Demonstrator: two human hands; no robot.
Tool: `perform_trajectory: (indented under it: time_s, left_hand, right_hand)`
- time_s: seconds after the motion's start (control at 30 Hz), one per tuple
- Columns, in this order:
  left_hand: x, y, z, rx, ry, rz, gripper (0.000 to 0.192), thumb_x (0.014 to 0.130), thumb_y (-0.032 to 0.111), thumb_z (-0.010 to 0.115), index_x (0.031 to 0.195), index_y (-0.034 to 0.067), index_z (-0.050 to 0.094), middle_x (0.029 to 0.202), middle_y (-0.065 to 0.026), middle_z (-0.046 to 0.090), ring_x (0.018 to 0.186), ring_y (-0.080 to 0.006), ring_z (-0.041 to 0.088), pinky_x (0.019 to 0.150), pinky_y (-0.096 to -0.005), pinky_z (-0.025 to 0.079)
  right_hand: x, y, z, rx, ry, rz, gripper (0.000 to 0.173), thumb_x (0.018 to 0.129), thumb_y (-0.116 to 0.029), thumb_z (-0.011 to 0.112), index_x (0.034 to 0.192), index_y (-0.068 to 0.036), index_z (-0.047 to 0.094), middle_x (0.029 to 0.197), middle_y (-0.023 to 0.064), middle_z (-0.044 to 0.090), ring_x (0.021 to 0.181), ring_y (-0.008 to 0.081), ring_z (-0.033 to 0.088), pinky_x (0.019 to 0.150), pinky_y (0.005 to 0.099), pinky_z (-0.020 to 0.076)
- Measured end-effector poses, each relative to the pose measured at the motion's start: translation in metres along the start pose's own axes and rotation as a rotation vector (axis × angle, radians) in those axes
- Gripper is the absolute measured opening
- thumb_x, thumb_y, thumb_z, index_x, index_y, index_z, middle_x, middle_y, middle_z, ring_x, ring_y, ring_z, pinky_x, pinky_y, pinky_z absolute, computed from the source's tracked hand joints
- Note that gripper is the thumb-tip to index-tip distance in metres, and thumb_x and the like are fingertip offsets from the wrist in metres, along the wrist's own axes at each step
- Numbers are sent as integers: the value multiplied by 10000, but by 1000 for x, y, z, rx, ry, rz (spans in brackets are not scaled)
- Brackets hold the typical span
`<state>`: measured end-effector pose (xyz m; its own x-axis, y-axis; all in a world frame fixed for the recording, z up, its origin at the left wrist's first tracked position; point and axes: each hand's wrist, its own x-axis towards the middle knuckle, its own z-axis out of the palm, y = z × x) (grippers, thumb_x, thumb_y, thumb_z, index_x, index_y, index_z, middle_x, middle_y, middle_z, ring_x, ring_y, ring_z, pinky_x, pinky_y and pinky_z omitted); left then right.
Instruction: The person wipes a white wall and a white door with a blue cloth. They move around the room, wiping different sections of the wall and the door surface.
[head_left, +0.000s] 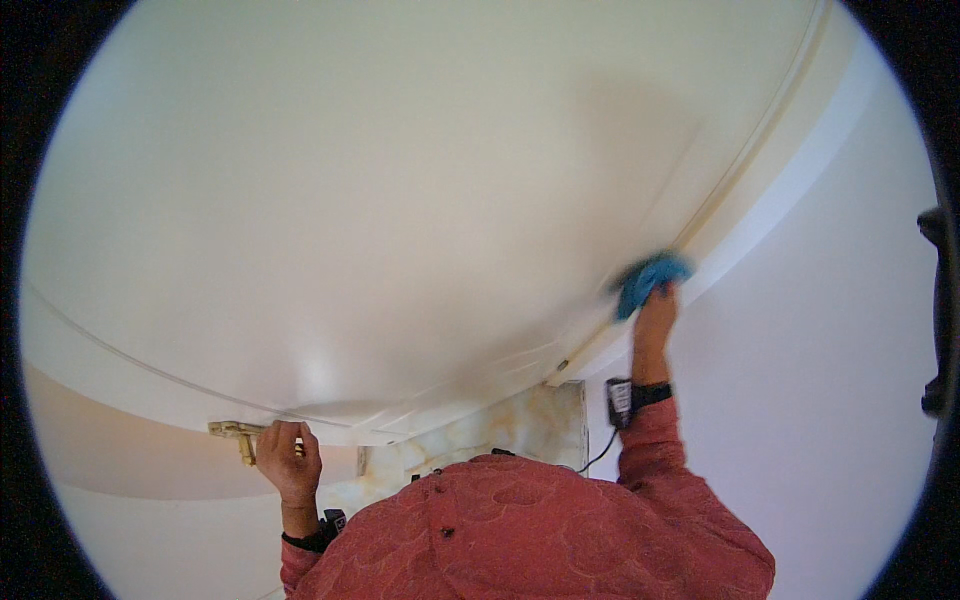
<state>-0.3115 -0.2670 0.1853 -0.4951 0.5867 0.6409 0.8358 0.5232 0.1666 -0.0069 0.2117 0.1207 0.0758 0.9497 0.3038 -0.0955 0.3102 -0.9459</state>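
A large white door (420, 210) fills most of the head view. At its lower left edge my left hand (289, 457) is closed around a brass-coloured door handle (244, 435). On the right, my right hand (656, 315) presses a blue cloth (649, 281) to the seam between the door and its frame. The cloth is bunched and blurred. Part of the handle is hidden by my left fingers.
The door frame (765, 180) curves along the right, with a pale wall (810, 420) beyond it. Marbled floor tile (517, 420) shows below the door. A small metal piece (563, 365) sits at the door's hinge-side edge. Another pale surface lies at lower left.
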Motion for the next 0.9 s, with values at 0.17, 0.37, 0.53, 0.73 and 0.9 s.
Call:
perform_trajectory:
  time_s: [0.17, 0.37, 0.53, 0.73, 0.9]
  left_hand:
    - [-1, -3, 3, 5, 9, -10, 150, 792, 35, 655, 711, 69, 534, 664, -88, 505, 621, -295, 514, 569, -414, 390]
    - [0, -3, 5, 17, -16, -34, 148, 799, 34, 649, 710, 68, 535, 662, -81, 503, 616, -289, 507, 565, -407, 380]
    - [4, 3, 2, 38, 4, 1, 155, 801, 32, 644, 705, 66, 527, 659, -82, 496, 615, -290, 500, 567, -409, 378]
    - [5, 6, -1, 57, -10, 2, 164, 812, 28, 632, 703, 57, 513, 665, -93, 494, 625, -298, 506, 565, -419, 379]
    - [6, 8, -1, 23, 4, -20, 160, 819, 30, 624, 706, 54, 514, 671, -94, 500, 631, -305, 511, 568, -418, 384]
  right_hand:
    - [102, -182, 27, -576, 313, -989, 407, 864, -42, 597, 1270, -33, 564, 1264, 168, 559, 1188, 364, 507, 1032, 423, 392]
    - [84, -81, 21, -779, 320, -909, 513, 796, 36, 532, 1307, -10, 504, 1326, 214, 505, 1258, 409, 428, 1103, 479, 303]
    - [-30, 85, -1, -788, 110, -69, 456, 778, 33, 549, 1234, 12, 566, 1218, 248, 584, 1152, 427, 511, 1033, 491, 363]
    - [10, 4, -15, -459, 326, -138, 451, 841, -138, 668, 1244, -6, 514, 1199, 176, 626, 1105, 353, 594, 961, 438, 448]
    - [145, -183, 11, -458, 448, -913, 488, 796, -168, 750, 1201, 9, 543, 1170, 210, 578, 1095, 376, 561, 960, 442, 432]
